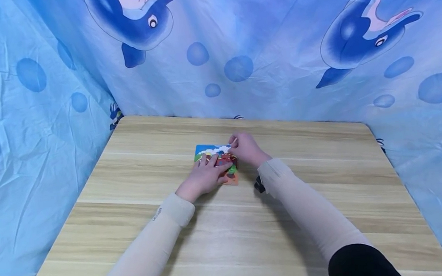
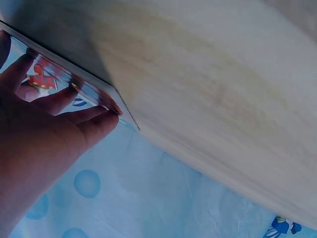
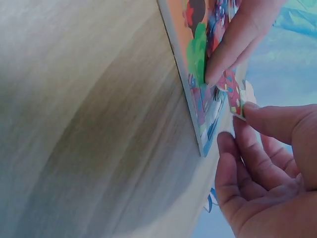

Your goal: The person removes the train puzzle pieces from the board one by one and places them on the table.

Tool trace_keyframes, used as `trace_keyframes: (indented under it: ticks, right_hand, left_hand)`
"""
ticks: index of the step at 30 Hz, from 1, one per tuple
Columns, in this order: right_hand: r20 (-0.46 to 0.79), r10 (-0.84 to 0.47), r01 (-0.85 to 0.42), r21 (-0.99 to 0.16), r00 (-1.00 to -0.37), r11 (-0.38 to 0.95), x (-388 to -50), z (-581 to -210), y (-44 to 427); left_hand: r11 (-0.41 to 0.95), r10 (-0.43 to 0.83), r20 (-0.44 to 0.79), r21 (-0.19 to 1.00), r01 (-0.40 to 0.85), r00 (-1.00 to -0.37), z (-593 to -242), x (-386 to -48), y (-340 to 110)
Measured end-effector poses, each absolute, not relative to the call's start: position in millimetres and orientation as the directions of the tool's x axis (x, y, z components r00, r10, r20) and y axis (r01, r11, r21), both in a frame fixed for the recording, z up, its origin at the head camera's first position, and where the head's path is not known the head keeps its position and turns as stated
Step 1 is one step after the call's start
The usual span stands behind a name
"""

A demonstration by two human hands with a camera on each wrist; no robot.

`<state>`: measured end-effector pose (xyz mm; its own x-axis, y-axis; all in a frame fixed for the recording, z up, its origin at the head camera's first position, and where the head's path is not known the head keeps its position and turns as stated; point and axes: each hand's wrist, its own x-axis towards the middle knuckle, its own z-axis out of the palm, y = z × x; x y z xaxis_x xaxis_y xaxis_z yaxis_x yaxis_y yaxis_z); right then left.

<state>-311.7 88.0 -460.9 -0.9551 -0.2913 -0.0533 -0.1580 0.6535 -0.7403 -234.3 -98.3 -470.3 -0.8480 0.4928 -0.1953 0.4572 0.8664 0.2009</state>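
Observation:
A colourful flat puzzle board (image 1: 231, 182) lies on the table, showing blue, white, green and orange parts. My left hand (image 1: 204, 176) rests on it with fingers spread; in the left wrist view the fingertips of that hand (image 2: 54, 124) touch its surface. At the board's upper right corner is my right hand (image 1: 248, 149). The right wrist view shows this hand (image 3: 272, 158) pinching a small red patterned piece (image 3: 234, 94) between thumb and index finger, just over the board (image 3: 197, 116). The other fingers are curled.
A wood-grain table (image 1: 135, 244) extends around the board. A small black object (image 1: 259, 185) is beside the right wrist, partly hidden by the sleeve. Blue curtains (image 1: 280, 92) with dolphins hang behind the table and at its sides.

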Motion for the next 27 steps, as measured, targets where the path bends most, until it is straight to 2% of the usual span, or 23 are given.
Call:
trace_keyframes:
  ticks: [6,27]
  right_hand:
    - [-0.035,-0.283,-0.149,-0.784,-0.958,0.602,-312.1,-463.8,107.0]
    - [-0.093,-0.154,-0.020,-0.794,-0.984,0.608,-299.4,-465.5,228.3]
  left_hand:
    - [0.872,0.483,-0.221,0.205,0.444,-0.847,-472.5,-236.2,-97.6]
    - [0.876,0.474,-0.253,0.230,0.424,-0.843,-474.4,-236.3,-100.8]
